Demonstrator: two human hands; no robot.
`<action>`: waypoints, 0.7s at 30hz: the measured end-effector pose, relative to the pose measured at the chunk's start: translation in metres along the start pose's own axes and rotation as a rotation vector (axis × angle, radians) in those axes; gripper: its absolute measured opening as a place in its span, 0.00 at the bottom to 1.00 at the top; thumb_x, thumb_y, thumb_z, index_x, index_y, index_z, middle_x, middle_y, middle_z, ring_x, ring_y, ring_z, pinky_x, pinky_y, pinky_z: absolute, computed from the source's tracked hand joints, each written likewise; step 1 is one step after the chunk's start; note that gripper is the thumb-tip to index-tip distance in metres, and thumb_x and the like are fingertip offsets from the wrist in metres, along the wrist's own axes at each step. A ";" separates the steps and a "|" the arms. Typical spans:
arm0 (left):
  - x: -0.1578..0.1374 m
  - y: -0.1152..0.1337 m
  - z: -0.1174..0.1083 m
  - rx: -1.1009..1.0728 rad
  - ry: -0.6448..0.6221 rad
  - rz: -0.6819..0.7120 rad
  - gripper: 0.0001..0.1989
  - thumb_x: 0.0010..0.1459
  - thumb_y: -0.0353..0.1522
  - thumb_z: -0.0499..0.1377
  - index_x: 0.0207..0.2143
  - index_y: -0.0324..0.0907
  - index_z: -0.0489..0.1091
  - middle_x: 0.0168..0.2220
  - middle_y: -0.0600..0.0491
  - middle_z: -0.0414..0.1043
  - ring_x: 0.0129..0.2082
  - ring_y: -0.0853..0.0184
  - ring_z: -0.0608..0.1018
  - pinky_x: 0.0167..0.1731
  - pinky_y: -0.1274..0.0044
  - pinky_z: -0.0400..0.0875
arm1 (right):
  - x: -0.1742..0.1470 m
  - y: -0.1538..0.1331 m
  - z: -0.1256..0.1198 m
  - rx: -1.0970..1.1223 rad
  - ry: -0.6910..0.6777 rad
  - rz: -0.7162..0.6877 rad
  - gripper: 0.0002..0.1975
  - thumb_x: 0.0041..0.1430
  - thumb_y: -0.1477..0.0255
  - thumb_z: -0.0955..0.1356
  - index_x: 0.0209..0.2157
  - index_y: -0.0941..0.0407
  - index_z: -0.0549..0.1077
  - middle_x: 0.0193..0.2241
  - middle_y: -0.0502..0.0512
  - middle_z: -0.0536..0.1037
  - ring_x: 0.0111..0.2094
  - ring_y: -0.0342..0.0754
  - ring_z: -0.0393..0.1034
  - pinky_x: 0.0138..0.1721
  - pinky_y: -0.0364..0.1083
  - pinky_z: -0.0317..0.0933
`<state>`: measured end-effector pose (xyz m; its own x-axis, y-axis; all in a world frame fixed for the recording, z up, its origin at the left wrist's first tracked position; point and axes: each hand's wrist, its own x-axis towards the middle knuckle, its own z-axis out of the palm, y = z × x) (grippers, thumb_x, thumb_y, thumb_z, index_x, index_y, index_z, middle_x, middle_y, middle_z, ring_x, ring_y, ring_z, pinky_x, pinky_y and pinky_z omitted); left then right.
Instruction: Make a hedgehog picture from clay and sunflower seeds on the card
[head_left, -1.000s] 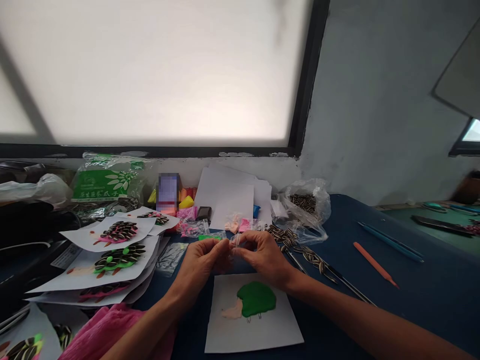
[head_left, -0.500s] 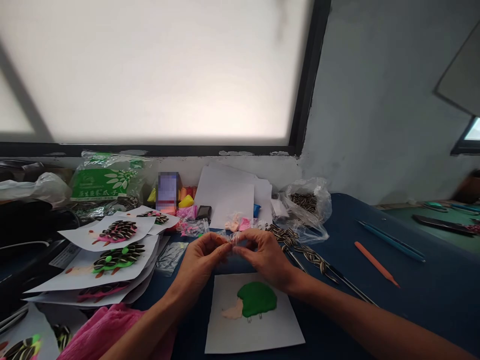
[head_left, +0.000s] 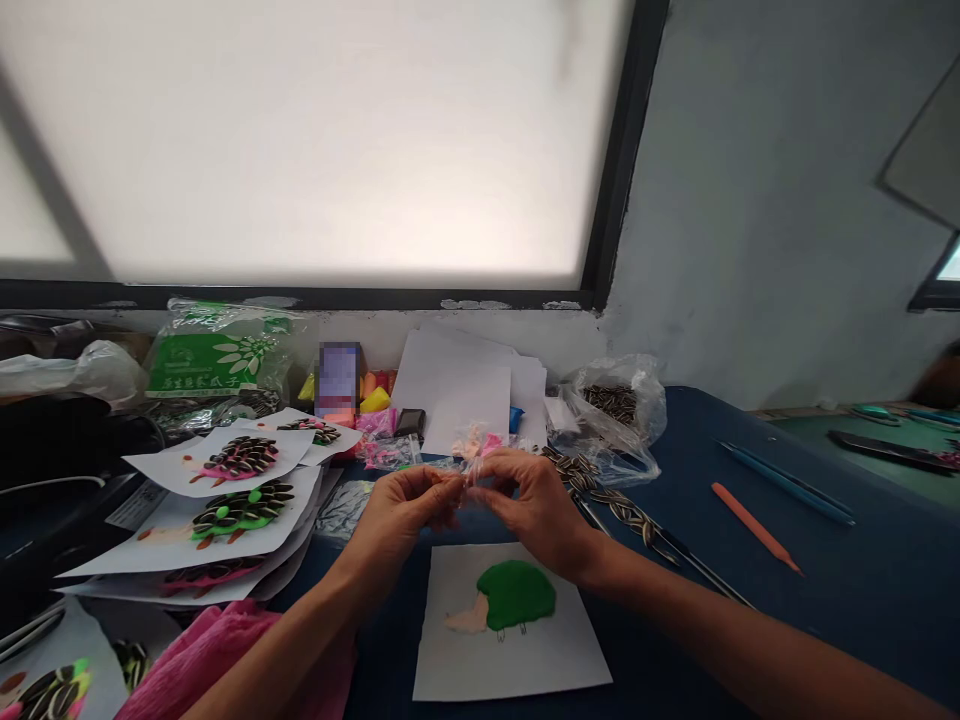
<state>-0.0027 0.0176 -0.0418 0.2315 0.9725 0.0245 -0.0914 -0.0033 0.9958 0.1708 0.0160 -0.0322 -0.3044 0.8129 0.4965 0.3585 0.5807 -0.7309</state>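
Observation:
My left hand (head_left: 409, 500) and my right hand (head_left: 532, 505) meet above the table, fingertips pinched. Between them is a small clear plastic wrapper (head_left: 471, 474), with a bit of orange-brown showing by the left fingers; the fingers hide most of it. Just below lies a white paper card (head_left: 510, 670). On the card is a hedgehog shape: a green clay body (head_left: 517, 593), a pale peach clay head (head_left: 472, 615) at its left, and small legs drawn underneath.
Finished-looking seed hedgehog cards (head_left: 247, 500) are stacked at left, beside a pink cloth (head_left: 210, 660). Behind stand clay packets (head_left: 379, 425), white paper (head_left: 457, 390) and a bag of sunflower seeds (head_left: 611, 400). Loose seeds (head_left: 574, 468), tweezers (head_left: 697, 565) and an orange tool (head_left: 756, 527) lie right.
Both hands stay pinched together in nearly the same place, fingers shifting slightly at the wrapper. Less of the orange-brown bit shows now. The whole view has moved a little.

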 end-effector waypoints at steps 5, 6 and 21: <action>0.000 0.000 0.002 0.022 -0.047 -0.008 0.16 0.48 0.44 0.67 0.25 0.41 0.75 0.21 0.55 0.71 0.21 0.71 0.71 0.24 0.80 0.64 | 0.002 -0.002 -0.002 -0.064 -0.010 -0.008 0.06 0.55 0.79 0.70 0.25 0.55 0.75 0.28 0.51 0.76 0.29 0.45 0.69 0.33 0.46 0.63; 0.000 0.000 0.002 0.046 -0.059 -0.014 0.16 0.48 0.45 0.66 0.26 0.40 0.75 0.20 0.55 0.71 0.20 0.70 0.71 0.23 0.80 0.63 | 0.001 -0.001 -0.002 -0.062 -0.008 -0.019 0.07 0.55 0.78 0.70 0.25 0.55 0.75 0.28 0.52 0.76 0.29 0.45 0.69 0.34 0.46 0.63; -0.001 0.003 0.008 0.130 0.036 0.026 0.20 0.45 0.49 0.63 0.21 0.42 0.67 0.16 0.56 0.69 0.17 0.70 0.67 0.23 0.78 0.61 | 0.002 -0.008 -0.005 -0.046 0.010 -0.082 0.05 0.56 0.77 0.69 0.26 0.56 0.74 0.37 0.56 0.75 0.43 0.50 0.70 0.45 0.49 0.65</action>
<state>0.0045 0.0149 -0.0383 0.1956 0.9794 0.0498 0.0295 -0.0566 0.9980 0.1717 0.0129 -0.0233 -0.3256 0.7631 0.5583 0.3735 0.6463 -0.6655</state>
